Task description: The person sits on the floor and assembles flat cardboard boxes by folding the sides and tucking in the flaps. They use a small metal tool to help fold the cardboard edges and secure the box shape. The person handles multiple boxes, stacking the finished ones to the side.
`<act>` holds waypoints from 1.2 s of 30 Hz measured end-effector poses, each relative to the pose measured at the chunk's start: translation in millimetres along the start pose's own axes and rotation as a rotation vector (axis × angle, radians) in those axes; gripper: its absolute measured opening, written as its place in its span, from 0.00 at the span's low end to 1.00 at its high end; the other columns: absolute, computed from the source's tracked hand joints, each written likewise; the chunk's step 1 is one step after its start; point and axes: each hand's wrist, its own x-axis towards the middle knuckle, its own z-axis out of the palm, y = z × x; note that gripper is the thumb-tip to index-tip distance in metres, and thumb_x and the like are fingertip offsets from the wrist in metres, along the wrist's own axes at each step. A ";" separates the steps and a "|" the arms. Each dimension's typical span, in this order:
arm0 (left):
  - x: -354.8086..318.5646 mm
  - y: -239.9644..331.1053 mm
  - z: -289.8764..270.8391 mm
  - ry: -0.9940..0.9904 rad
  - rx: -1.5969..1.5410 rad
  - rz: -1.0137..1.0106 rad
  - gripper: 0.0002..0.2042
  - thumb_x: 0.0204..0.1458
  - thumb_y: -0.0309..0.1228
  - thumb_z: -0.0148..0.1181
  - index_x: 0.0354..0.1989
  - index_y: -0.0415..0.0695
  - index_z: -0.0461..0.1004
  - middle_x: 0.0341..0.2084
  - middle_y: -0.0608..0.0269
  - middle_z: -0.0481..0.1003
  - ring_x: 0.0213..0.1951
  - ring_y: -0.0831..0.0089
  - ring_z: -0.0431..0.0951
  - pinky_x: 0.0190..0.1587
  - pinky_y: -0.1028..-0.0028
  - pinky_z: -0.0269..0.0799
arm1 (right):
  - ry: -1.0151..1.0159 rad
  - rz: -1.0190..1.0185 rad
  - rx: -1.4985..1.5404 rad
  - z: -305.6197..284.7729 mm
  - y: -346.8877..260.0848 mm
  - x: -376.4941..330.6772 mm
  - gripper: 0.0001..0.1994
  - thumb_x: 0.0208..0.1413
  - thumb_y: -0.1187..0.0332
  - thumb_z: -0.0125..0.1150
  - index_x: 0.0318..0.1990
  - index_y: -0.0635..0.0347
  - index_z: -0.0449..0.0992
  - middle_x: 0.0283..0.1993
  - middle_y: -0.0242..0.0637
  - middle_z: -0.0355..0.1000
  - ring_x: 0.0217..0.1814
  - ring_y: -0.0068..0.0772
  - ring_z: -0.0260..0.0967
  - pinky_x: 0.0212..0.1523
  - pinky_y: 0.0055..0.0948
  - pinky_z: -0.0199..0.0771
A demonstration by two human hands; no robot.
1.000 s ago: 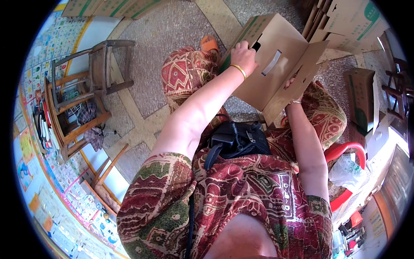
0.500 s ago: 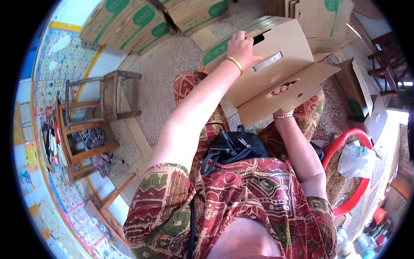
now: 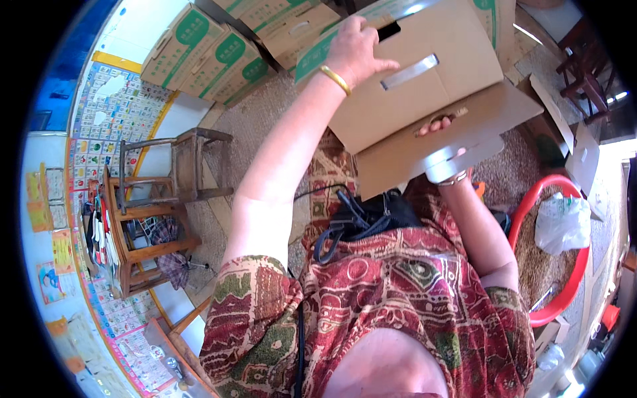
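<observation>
Out in front of the black pouch [image 3: 371,211] at the person's waist, a brown carton [image 3: 461,56] stands at a slant, its plain face toward the wearer and a flap [image 3: 398,162] sticking out from that face's lower edge. Both hands are on it. The left hand [image 3: 355,56] lies over the carton's left edge, beside a dark slot [image 3: 389,31], with its thumb spread away from the fingers toward the pale strap handle [image 3: 410,71]; how firmly those fingers close cannot be told. The right hand [image 3: 438,125] reaches from beneath, its fingertips curled through a slot in the flap and so hooked on the cardboard, while most of the palm is hidden. The step in hand looks like steadying the carton with one hand and managing the flap with the other; whether the flap is being opened out or folded in, one picture cannot settle. As I judge it, the next move calls for a steady left hand at the edge and a right hand that swings the flap along its crease, since a sharp pull at the slot could tear the cardboard. More cartons [image 3: 199,50] with green ovals stand beyond, well apart from the left hand.
</observation>
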 end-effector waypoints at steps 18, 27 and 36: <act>4.0 -61.5 25.9 0.172 -0.542 -0.463 0.30 0.44 0.57 0.61 0.18 0.36 0.73 0.35 0.42 0.69 0.44 0.53 0.67 0.49 0.63 0.63 | -0.087 -0.079 -0.598 9.6 -91.5 94.1 0.12 0.57 0.62 0.53 0.42 0.60 0.73 0.35 0.36 0.71 0.34 0.29 0.66 0.36 0.28 0.70; 7.1 -13.3 23.4 0.514 -0.408 -0.737 0.26 0.41 0.53 0.66 0.24 0.38 0.71 0.48 0.44 0.63 0.53 0.50 0.62 0.54 0.58 0.60 | 0.200 -0.793 -1.147 152.8 -145.0 43.1 0.19 0.57 0.66 0.56 0.54 0.66 0.67 0.49 0.41 0.70 0.51 0.31 0.68 0.52 0.29 0.68; 17.6 11.7 38.3 0.618 -0.760 -0.810 0.23 0.44 0.47 0.67 0.27 0.37 0.69 0.45 0.47 0.60 0.47 0.56 0.62 0.54 0.63 0.58 | 0.090 -0.582 -1.545 169.4 -99.9 94.9 0.19 0.52 0.73 0.58 0.53 0.64 0.70 0.43 0.51 0.74 0.46 0.41 0.75 0.47 0.29 0.72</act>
